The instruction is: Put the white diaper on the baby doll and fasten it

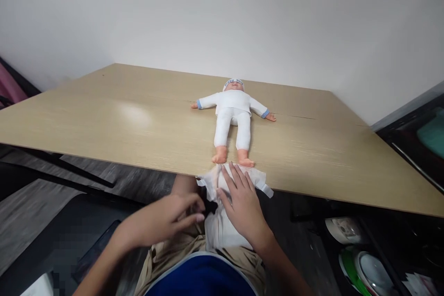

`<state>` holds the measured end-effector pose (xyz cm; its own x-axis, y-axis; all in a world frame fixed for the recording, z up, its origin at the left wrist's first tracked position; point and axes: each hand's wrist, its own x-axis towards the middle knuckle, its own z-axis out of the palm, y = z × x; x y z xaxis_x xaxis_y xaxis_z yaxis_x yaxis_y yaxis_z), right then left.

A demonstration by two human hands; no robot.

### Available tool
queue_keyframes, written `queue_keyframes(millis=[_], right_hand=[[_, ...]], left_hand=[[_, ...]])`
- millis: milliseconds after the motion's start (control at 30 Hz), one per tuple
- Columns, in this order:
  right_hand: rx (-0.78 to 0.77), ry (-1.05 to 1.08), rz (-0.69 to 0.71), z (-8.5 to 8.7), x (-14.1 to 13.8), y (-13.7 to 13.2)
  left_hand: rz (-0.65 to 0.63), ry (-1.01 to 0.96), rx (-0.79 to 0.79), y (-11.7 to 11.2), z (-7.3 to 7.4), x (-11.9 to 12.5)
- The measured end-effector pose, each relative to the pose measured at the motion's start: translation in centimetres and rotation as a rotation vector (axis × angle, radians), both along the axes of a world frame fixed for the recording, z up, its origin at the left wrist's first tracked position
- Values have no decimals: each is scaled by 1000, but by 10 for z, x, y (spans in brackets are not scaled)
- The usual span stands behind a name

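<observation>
A white disposable diaper [225, 229] lies unfolded over my lap, its far end with the side tabs resting on the table's front edge. My right hand [243, 199] is flat on the diaper, fingers spread. To the left of it, my left hand [173, 215] hovers beside the diaper with loosely bent fingers and the thumb apart, nothing visible in it. Just beyond the diaper a baby doll [233, 113] in a white outfit with blue cuffs lies on its back, arms stretched out and bare feet toward me.
The wooden table [156, 134] reaches back to a white wall. Below its right side, a shelf holds a green-and-white round object [367, 273] and other items. A black chair seat [69, 231] is at the lower left, with a dark flat object on it.
</observation>
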<state>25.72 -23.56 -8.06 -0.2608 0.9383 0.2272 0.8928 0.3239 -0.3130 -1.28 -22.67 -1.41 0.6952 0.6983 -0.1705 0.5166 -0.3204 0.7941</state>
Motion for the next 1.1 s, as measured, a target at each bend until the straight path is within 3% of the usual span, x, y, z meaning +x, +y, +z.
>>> queue_keyframes(millis=[67,133,233,300,400,500,633,767,900,1100], right_hand=[[-1,16,-2,-1,0,0],[-8,32,-4,-2,-1,0],[-10,56,-4,-4,-1,1],[-1,74,-2,-6,0,1],[7,97,4,-9,1,1],[7,130,1,-11,1,1],[16,154,0,-12,1,2],[22,150,-12,-14,0,5],[10,148,-11,-13,3,19],[-34,143,13,-6,12,59]], left_hand=[[26,-13,163,35,19,2],[62,-1,461,77,27,16],[13,158,829,139,24,49],[-163,221,944,171,17,72],[-477,158,948,199,6,100],[-640,97,901,209,-3,120],[-723,119,950,216,-11,135],[-680,15,964,220,-10,142],[-643,-148,883,227,17,143],[-603,-347,681,248,85,138]])
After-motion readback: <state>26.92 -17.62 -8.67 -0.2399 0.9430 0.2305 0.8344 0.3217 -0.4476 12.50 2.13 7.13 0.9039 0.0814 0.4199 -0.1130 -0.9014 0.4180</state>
